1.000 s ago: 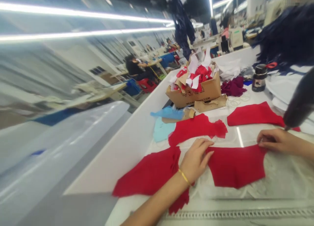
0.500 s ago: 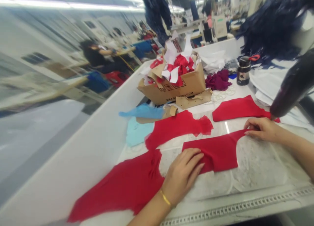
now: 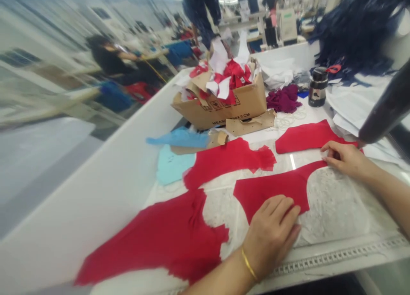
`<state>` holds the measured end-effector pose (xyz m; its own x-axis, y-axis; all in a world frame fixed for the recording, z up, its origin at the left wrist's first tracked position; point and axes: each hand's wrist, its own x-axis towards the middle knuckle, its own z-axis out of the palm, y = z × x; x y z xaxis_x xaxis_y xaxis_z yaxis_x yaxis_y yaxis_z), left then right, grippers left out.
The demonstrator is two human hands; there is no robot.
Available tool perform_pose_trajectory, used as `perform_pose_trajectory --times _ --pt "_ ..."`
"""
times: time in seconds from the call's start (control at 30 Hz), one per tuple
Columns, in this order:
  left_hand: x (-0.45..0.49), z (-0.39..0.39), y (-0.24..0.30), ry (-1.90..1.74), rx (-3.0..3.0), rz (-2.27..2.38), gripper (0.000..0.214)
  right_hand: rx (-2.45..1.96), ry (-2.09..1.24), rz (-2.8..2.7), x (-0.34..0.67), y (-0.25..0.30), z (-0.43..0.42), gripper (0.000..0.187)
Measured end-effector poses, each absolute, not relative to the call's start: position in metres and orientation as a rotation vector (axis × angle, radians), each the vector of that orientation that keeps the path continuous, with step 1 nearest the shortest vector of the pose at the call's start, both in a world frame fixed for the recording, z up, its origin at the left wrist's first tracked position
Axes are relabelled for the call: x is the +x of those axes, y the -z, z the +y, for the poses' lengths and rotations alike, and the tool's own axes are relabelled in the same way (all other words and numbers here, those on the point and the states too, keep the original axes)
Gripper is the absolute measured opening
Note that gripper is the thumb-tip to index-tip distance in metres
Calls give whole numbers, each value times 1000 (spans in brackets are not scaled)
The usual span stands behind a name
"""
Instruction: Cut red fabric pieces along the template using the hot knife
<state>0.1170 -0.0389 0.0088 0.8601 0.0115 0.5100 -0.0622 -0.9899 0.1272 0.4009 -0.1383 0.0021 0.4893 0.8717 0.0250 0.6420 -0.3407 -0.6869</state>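
A curved red fabric piece [image 3: 272,188] lies on a pale lace sheet [image 3: 336,209] on the white table. My left hand [image 3: 272,233], with a gold bangle at the wrist, presses flat on the piece's near edge, fingers stretched out. My right hand [image 3: 344,158] rests on the piece's far right tip, fingers curled down on the cloth. Other red pieces lie around: a large one [image 3: 160,239] at the near left, one [image 3: 224,160] in the middle and one [image 3: 304,137] further back.
A cardboard box [image 3: 224,107] stuffed with red and white scraps stands behind. Light blue pieces [image 3: 173,154], purple cloth [image 3: 283,99], a dark jar [image 3: 317,88] and white sheets [image 3: 352,103] lie near it. A dark arm-like object [image 3: 384,111] juts in at right. People work at tables in the background.
My left hand has slid right and nearer along the red piece's lower edge. The piece now lies flatter. My right hand has stayed at its far tip. The view has shifted right.
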Motion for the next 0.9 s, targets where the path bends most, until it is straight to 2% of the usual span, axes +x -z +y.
perform_pose_trajectory --times 0.33,0.9 --pt "134 -32 -19 -416 2241 310 19 -2098 -475 -1263 401 -4 -137 11" --pt "103 -19 4 -544 2725 190 31 -2182 -455 -1194 395 -13 -137 10"
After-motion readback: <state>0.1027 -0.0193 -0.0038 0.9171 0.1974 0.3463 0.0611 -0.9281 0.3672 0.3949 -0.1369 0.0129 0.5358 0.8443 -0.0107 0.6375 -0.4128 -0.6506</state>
